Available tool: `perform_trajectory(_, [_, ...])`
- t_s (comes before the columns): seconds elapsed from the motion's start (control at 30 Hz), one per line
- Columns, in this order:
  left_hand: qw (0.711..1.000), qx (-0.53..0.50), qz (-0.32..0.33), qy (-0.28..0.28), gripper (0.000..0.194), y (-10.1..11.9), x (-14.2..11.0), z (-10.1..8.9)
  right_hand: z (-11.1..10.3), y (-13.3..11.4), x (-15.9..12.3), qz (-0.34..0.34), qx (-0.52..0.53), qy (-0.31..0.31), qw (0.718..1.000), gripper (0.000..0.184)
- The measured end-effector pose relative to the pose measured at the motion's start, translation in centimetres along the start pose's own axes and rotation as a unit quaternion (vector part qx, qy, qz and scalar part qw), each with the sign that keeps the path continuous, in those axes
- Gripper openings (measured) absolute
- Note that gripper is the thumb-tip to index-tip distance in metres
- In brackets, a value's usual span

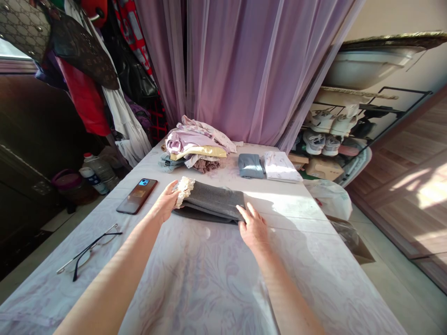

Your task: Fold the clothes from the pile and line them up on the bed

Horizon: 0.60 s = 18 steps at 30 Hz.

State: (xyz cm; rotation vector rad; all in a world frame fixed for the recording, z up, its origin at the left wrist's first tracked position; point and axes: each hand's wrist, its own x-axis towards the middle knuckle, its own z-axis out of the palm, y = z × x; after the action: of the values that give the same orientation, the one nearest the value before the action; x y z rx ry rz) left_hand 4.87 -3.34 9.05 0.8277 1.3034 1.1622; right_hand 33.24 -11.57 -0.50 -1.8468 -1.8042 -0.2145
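A dark grey garment point(213, 200) lies folded into a long strip on the table, with cream lace trim point(185, 190) at its left end. My left hand point(167, 201) is closed on that lace end, thumb and fingers at the edge. At the other end, my right hand point(254, 228) touches the cloth with its fingers spread. Behind the strip sits a loose pile of clothes point(199, 139) in pink, yellow, brown and denim blue. To the right of the pile are a folded blue-grey cloth point(250, 166) and a folded white printed cloth point(282, 166), side by side.
A phone point(137, 196) and eyeglasses point(91, 249) lie on the left of the table point(195, 288), which has a patterned white cover. Purple curtains point(237, 70) hang behind it. Bags hang at the left above bottles point(99, 170); a shoe rack point(335, 125) stands at the right.
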Motion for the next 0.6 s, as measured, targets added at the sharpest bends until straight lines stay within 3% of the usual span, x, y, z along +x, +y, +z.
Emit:
perform_trajectory(0.2, [0.999,0.055,0.003,0.000,0.058,0.5,0.6,-1.1,-2.2,-2.2,1.6,-0.075,0.038,-0.046,0.995,0.050])
perform_trajectory(0.3, [0.996,0.093,-0.001,-0.005,0.060,0.4,0.6,-1.6,-2.6,-3.6,3.7,-0.066,0.057,-0.061,0.994,0.040])
perform_trajectory(0.47, [0.992,0.124,-0.008,-0.032,0.063,0.3,0.8,-1.9,-1.9,-5.5,7.0,-0.111,0.059,-0.135,0.983,0.041])
perform_trajectory(0.6, [0.980,0.195,-0.020,-0.043,0.068,0.3,1.3,-1.9,-0.6,-5.7,7.0,-0.171,0.009,-0.210,0.963,0.044])
